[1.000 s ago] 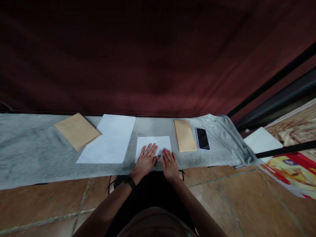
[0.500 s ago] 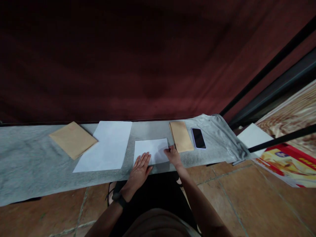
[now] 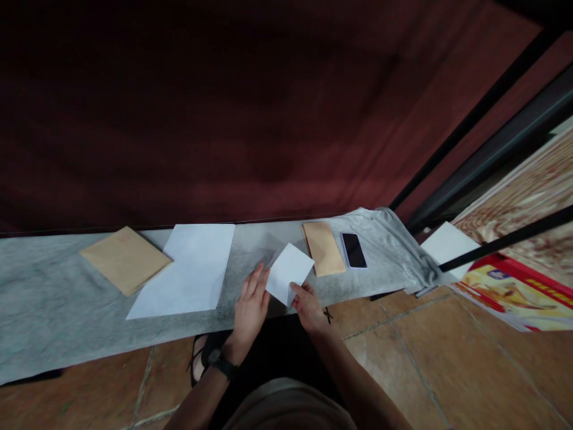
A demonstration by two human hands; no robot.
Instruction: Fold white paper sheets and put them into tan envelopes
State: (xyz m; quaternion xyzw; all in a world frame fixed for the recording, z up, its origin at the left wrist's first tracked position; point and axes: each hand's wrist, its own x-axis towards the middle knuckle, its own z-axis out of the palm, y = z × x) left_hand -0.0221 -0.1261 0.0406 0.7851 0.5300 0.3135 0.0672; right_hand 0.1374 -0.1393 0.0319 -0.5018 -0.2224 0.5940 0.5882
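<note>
A folded sheet of white paper (image 3: 289, 269) is turned at an angle above the grey cloth, near the front edge. My right hand (image 3: 308, 306) pinches its lower right side, thumb on top. Beside the paper's left corner is my left hand (image 3: 251, 303), its fingers stretched out; whether the fingertips touch the paper I cannot tell. To the right of the paper lie brown envelopes (image 3: 324, 248), stacked. On the left, larger white sheets (image 3: 188, 272) lie flat, with a brown envelope (image 3: 126, 260) meeting their left edge.
A phone (image 3: 354, 250) lies right of the envelope stack. The grey cloth (image 3: 54, 304) covers a narrow bench against a dark red curtain (image 3: 250, 131). Black bars (image 3: 465, 128) slant across the right side, near a red and yellow box (image 3: 519, 292) and a white sheet (image 3: 450, 246).
The white paper, flat and wider before, is now folded smaller, turned and in my right hand's pinch. My left hand has come off its top to its left side.
</note>
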